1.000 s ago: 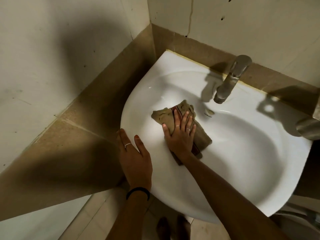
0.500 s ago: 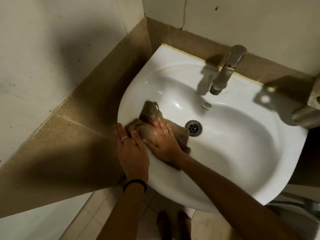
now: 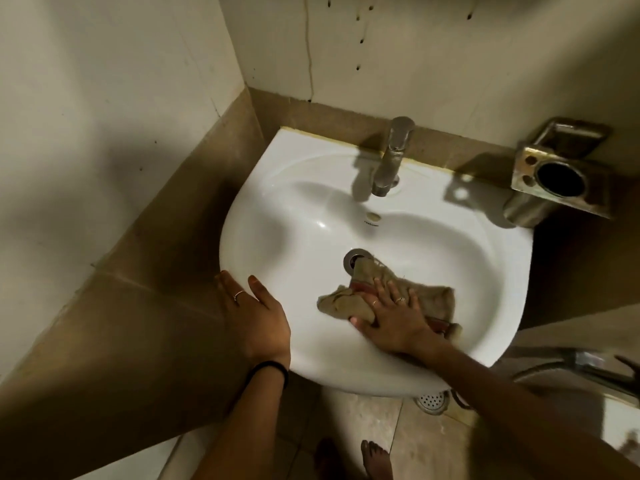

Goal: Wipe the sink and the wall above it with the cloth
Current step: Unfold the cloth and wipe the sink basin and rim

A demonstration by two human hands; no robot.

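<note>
A white sink (image 3: 450, 237) is fixed in a corner under a pale wall (image 3: 415, 64) that carries dark drip marks. A crumpled tan cloth (image 3: 434, 296) with a red stripe lies in the near part of the basin, one corner over the drain (image 3: 353, 255). My right hand (image 3: 391, 320) presses flat on the cloth, fingers spread. My left hand (image 3: 254, 315) rests on the sink's left rim, fingers apart, holding nothing loose.
A steel tap (image 3: 391, 157) stands at the back of the sink. A metal toothbrush holder (image 3: 557, 174) is mounted on the wall to the right. Brown tiled walls close in on the left. Below are a floor drain (image 3: 433, 401) and bare feet (image 3: 375, 457).
My right hand has slid the cloth from the basin's left side to the near right, past the drain. My left hand stays on the left rim. The camera has tilted up, showing more wall.
</note>
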